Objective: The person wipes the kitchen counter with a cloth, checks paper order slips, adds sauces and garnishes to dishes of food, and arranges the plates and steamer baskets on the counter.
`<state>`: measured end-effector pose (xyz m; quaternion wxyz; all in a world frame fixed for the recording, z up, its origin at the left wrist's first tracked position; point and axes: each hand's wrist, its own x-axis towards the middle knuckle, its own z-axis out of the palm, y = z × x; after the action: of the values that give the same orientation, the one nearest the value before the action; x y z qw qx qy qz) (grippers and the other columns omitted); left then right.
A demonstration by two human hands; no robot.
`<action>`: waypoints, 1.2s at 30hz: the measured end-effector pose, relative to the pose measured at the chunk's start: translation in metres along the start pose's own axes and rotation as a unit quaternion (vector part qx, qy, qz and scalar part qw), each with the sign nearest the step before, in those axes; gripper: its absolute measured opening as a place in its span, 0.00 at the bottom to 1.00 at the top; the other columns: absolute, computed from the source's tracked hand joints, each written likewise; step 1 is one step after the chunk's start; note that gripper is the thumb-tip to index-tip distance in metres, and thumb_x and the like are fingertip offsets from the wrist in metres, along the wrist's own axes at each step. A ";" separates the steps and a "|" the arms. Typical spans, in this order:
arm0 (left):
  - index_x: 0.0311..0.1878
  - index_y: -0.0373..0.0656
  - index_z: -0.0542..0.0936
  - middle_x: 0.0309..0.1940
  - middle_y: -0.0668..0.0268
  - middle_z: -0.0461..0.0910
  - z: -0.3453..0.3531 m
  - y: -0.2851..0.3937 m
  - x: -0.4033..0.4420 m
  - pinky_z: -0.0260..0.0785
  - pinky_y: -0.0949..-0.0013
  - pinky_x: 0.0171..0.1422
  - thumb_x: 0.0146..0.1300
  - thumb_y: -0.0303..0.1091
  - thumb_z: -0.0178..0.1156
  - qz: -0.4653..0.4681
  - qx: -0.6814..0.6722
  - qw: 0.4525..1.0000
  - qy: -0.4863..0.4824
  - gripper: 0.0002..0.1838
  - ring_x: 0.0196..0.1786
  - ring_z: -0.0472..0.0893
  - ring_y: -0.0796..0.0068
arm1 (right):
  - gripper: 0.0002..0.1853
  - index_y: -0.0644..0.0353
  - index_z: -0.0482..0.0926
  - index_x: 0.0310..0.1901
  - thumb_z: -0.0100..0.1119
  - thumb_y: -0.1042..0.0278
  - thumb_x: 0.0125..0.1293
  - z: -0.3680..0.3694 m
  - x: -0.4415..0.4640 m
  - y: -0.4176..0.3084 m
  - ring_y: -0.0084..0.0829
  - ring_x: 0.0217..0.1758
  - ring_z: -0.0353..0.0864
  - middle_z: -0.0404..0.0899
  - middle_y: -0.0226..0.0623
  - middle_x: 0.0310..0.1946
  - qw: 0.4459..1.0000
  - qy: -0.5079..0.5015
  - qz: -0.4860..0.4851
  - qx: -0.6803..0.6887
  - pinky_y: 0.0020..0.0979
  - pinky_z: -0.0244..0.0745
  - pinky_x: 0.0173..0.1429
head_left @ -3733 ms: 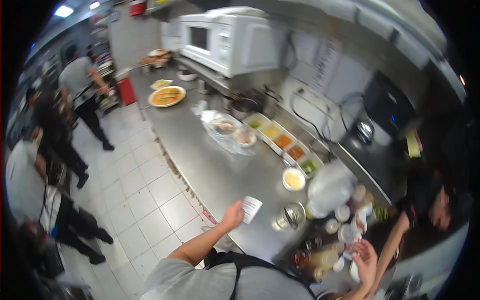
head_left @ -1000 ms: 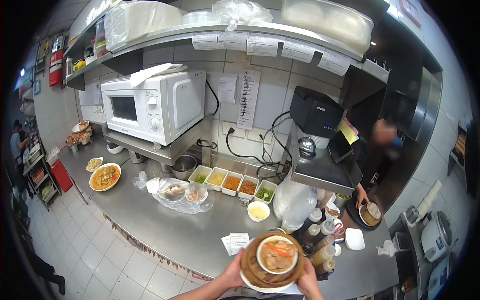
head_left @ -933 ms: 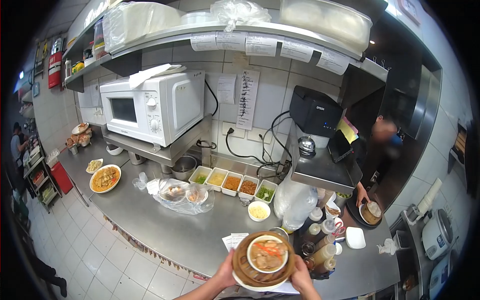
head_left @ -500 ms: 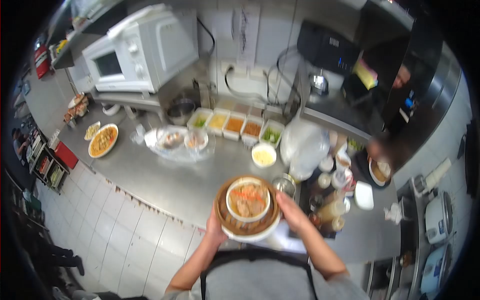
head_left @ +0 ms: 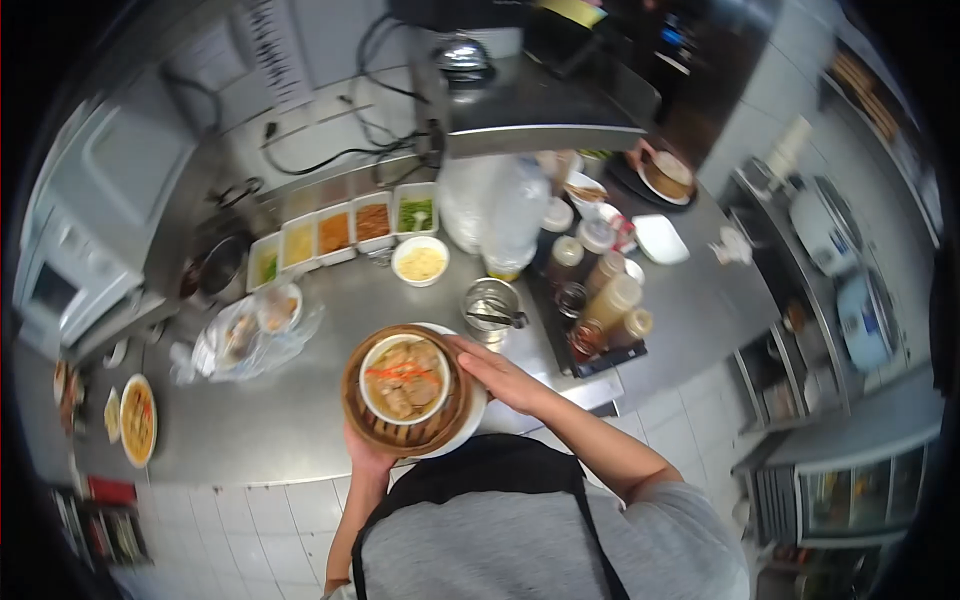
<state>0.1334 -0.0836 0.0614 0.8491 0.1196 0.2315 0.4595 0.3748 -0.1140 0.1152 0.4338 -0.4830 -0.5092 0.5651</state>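
Note:
A round bamboo steamer (head_left: 425, 433) on a white plate (head_left: 472, 420) is between my two hands, above the counter. Inside it sits a white bowl of meat in sauce with red strips (head_left: 404, 380). My left hand (head_left: 368, 450) grips the near left edge, its fingers partly hidden beneath. My right hand (head_left: 498, 374) presses against the right side of the steamer and plate, fingers together. Just beyond my right hand stands a metal container (head_left: 490, 305) with utensils. A white bowl of pale shreds (head_left: 420, 261) lies farther back.
Trays of toppings (head_left: 335, 233) line the wall. Plastic-wrapped bowls (head_left: 240, 335) and an oval plate of food (head_left: 138, 420) are at left. Sauce bottles (head_left: 612, 297) fill a black tray at right. A metal shelf (head_left: 540, 130) juts out above. A person's hand (head_left: 643, 152) touches another steamer behind.
The view has swung right and down. Both hands, earlier apart with a paper slip in the left, now hold the steamer and plate, which have come closer to my body.

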 end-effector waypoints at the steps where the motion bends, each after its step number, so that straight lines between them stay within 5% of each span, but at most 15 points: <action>1: 0.63 0.41 0.66 0.61 0.56 0.68 -0.008 0.002 0.005 0.64 0.53 0.65 0.68 0.51 0.40 0.014 0.019 1.000 0.012 0.28 0.62 0.69 0.57 | 0.30 0.55 0.58 0.68 0.45 0.49 0.70 0.002 -0.004 -0.004 0.25 0.51 0.71 0.68 0.37 0.59 0.999 0.034 0.025 0.011 0.29 0.73 0.43; 3: 0.60 0.40 0.69 0.58 0.58 0.71 -0.018 0.009 0.013 0.65 0.56 0.64 0.67 0.49 0.42 0.011 0.023 0.998 0.055 0.26 0.60 0.72 0.59 | 0.28 0.54 0.62 0.66 0.47 0.51 0.69 -0.003 -0.006 0.000 0.25 0.46 0.74 0.72 0.37 0.55 0.995 0.080 0.052 0.023 0.29 0.74 0.38; 4: 0.60 0.40 0.69 0.58 0.58 0.71 -0.020 0.013 0.017 0.65 0.56 0.64 0.67 0.49 0.42 -0.004 0.025 0.998 0.049 0.26 0.60 0.72 0.59 | 0.24 0.57 0.67 0.61 0.51 0.55 0.67 -0.016 -0.005 0.006 0.27 0.43 0.76 0.75 0.39 0.50 0.974 0.181 -0.008 -0.135 0.29 0.73 0.38; 5: 0.60 0.40 0.69 0.58 0.58 0.71 -0.023 0.016 0.021 0.66 0.56 0.64 0.67 0.49 0.42 -0.016 0.028 0.998 0.046 0.26 0.60 0.72 0.60 | 0.21 0.60 0.72 0.57 0.54 0.59 0.65 -0.030 -0.006 0.010 0.29 0.39 0.78 0.78 0.40 0.45 0.915 0.271 -0.063 -0.292 0.30 0.73 0.38; 6: 0.60 0.40 0.69 0.58 0.58 0.71 -0.025 0.020 0.025 0.66 0.56 0.63 0.67 0.49 0.42 -0.027 0.032 0.998 0.043 0.26 0.60 0.72 0.60 | 0.14 0.64 0.78 0.44 0.58 0.64 0.60 -0.039 -0.015 -0.005 0.39 0.35 0.80 0.80 0.45 0.33 0.871 0.374 -0.080 -0.308 0.35 0.74 0.41; 7: 0.59 0.40 0.69 0.58 0.59 0.71 -0.031 0.023 0.032 0.66 0.56 0.63 0.67 0.49 0.42 -0.040 0.035 0.998 0.038 0.26 0.59 0.72 0.60 | 0.11 0.63 0.79 0.41 0.57 0.69 0.58 -0.056 -0.023 -0.004 0.44 0.35 0.80 0.80 0.45 0.33 0.802 0.435 -0.117 -0.392 0.39 0.74 0.40; 9: 0.59 0.40 0.69 0.58 0.59 0.72 -0.042 0.027 0.044 0.66 0.56 0.63 0.67 0.50 0.42 -0.050 0.052 0.997 0.038 0.26 0.59 0.72 0.60 | 0.07 0.61 0.78 0.35 0.56 0.68 0.59 -0.071 -0.044 -0.013 0.48 0.36 0.79 0.80 0.46 0.34 0.719 0.522 0.001 -0.459 0.42 0.74 0.40; 12: 0.59 0.41 0.69 0.57 0.60 0.72 -0.029 0.029 0.044 0.66 0.56 0.63 0.67 0.51 0.43 -0.069 0.076 0.993 0.054 0.27 0.59 0.72 0.61 | 0.07 0.59 0.79 0.35 0.58 0.66 0.58 -0.065 -0.064 -0.020 0.47 0.38 0.80 0.80 0.46 0.34 0.673 0.490 0.221 -0.509 0.41 0.75 0.40; 16: 0.60 0.42 0.69 0.58 0.60 0.70 -0.027 0.023 0.053 0.66 0.55 0.63 0.66 0.51 0.43 -0.098 0.081 0.990 0.067 0.27 0.60 0.71 0.60 | 0.09 0.58 0.80 0.37 0.60 0.66 0.56 -0.077 -0.073 0.015 0.47 0.39 0.80 0.80 0.48 0.33 0.683 0.487 0.277 -0.468 0.41 0.74 0.40; 18: 0.61 0.43 0.68 0.60 0.60 0.69 -0.026 0.020 0.059 0.65 0.54 0.63 0.66 0.52 0.43 -0.132 0.068 0.988 0.044 0.27 0.62 0.69 0.59 | 0.08 0.57 0.80 0.38 0.60 0.69 0.56 -0.082 -0.078 0.023 0.49 0.39 0.79 0.80 0.49 0.33 0.689 0.527 0.147 -0.475 0.41 0.74 0.41; 22: 0.63 0.47 0.66 0.62 0.60 0.65 -0.005 0.015 0.056 0.61 0.49 0.66 0.66 0.53 0.43 -0.212 0.025 0.976 0.053 0.28 0.64 0.66 0.58 | 0.07 0.56 0.80 0.38 0.57 0.72 0.56 -0.076 -0.094 0.008 0.48 0.37 0.79 0.80 0.45 0.34 0.650 0.547 0.071 -0.523 0.43 0.74 0.39; 25: 0.63 0.44 0.66 0.61 0.59 0.67 -0.012 0.002 0.067 0.60 0.51 0.67 0.65 0.55 0.43 -0.189 0.048 0.981 -0.024 0.30 0.63 0.67 0.58 | 0.07 0.56 0.79 0.37 0.55 0.73 0.57 -0.069 -0.100 0.003 0.47 0.35 0.79 0.81 0.43 0.33 0.626 0.549 0.059 -0.551 0.43 0.73 0.36; 32: 0.65 0.43 0.64 0.64 0.57 0.64 -0.011 -0.009 0.071 0.57 0.52 0.69 0.68 0.56 0.40 -0.228 -0.008 0.969 -0.096 0.31 0.66 0.65 0.56 | 0.08 0.62 0.80 0.40 0.58 0.77 0.58 -0.059 -0.099 -0.008 0.28 0.26 0.78 0.81 0.39 0.28 0.686 0.623 -0.023 -0.375 0.27 0.71 0.32; 34: 0.65 0.44 0.63 0.64 0.57 0.64 -0.013 -0.013 0.074 0.56 0.52 0.70 0.68 0.56 0.39 -0.230 -0.014 0.967 -0.107 0.31 0.66 0.64 0.56 | 0.07 0.65 0.80 0.40 0.59 0.76 0.59 -0.041 -0.087 -0.022 0.18 0.25 0.73 0.80 0.32 0.25 0.773 0.598 -0.091 -0.192 0.21 0.67 0.32; 36: 0.65 0.44 0.63 0.64 0.57 0.64 -0.010 -0.015 0.076 0.56 0.51 0.70 0.68 0.56 0.39 -0.224 -0.005 0.969 -0.103 0.31 0.66 0.64 0.56 | 0.07 0.66 0.79 0.39 0.59 0.76 0.60 -0.017 -0.074 -0.028 0.16 0.27 0.71 0.79 0.29 0.26 0.792 0.575 -0.121 -0.168 0.20 0.67 0.32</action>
<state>0.1752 -0.0284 0.0245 0.9502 0.1077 0.1612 0.2441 0.4033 -0.1810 0.1506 0.6235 -0.7184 -0.3068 0.0319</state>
